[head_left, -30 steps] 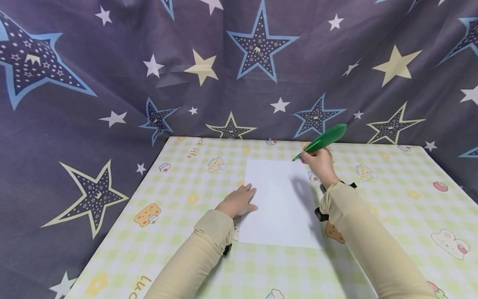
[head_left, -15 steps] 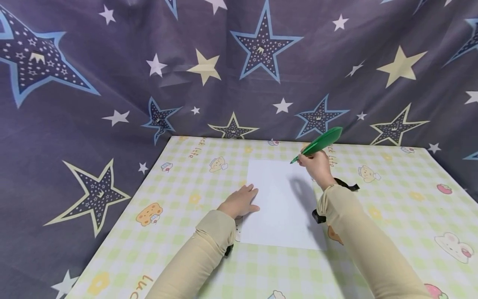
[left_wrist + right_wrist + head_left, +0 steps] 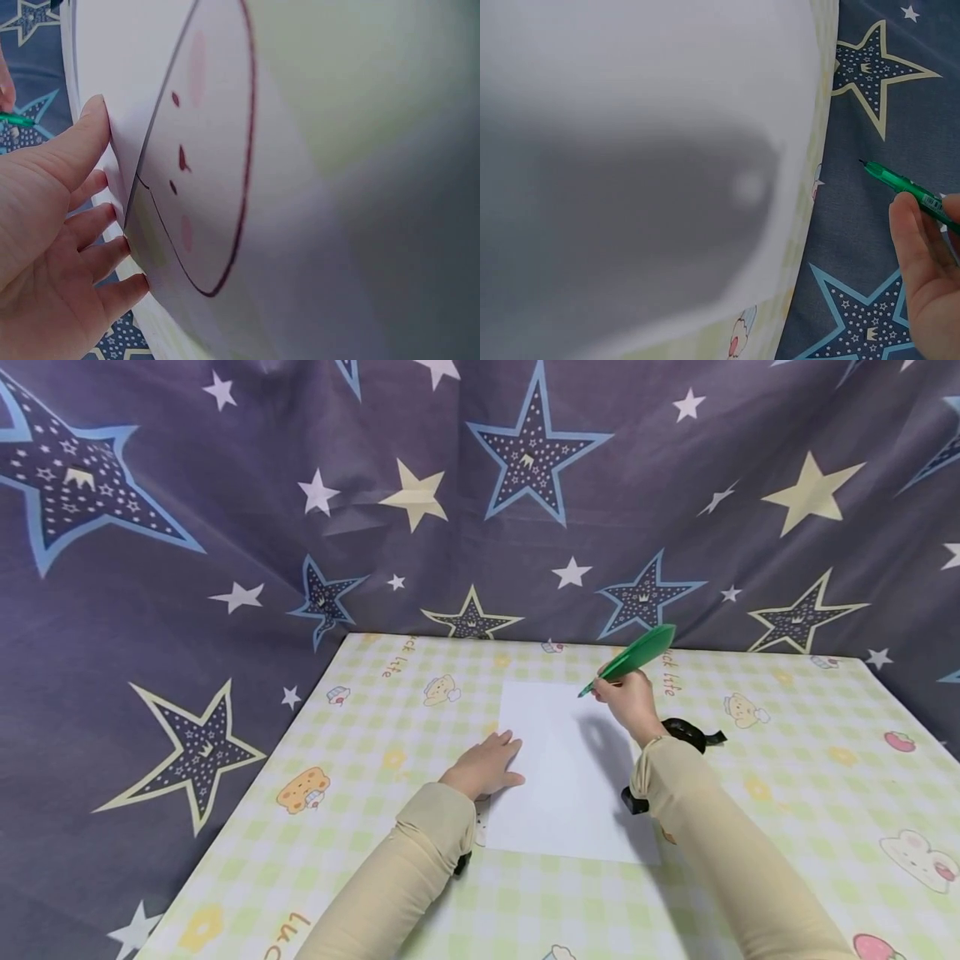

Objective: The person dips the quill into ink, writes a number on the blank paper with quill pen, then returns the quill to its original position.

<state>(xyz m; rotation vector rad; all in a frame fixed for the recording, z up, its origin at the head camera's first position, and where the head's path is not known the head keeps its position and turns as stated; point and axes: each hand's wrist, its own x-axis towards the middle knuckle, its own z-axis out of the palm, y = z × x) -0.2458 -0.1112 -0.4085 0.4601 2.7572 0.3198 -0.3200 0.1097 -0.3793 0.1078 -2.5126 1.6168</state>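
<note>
A white sheet of paper (image 3: pixel 555 785) lies on the table in front of the person. The left hand (image 3: pixel 486 766) rests on its left edge with fingers spread; in the left wrist view the thumb and fingertips (image 3: pixel 94 124) touch the paper's border. Over the upper right part of the sheet, the right hand (image 3: pixel 628 700) pinches a green feather pen (image 3: pixel 637 653) between thumb and fingers. Its feather end points up and to the right, its tip down and to the left. In the right wrist view the dark tip of the pen (image 3: pixel 885 176) shows apart from the paper.
A green-and-white checked tablecloth (image 3: pixel 360 727) with cartoon prints covers the table. Behind and to the left hangs a dark curtain (image 3: pixel 247 510) with stars. Black straps (image 3: pixel 684 735) sit at the right wrist. The right arm casts a shadow across the sheet.
The right hand has moved left and down in the head view with the pen, bringing it farther over the paper. The left hand has stayed on the sheet's left edge.
</note>
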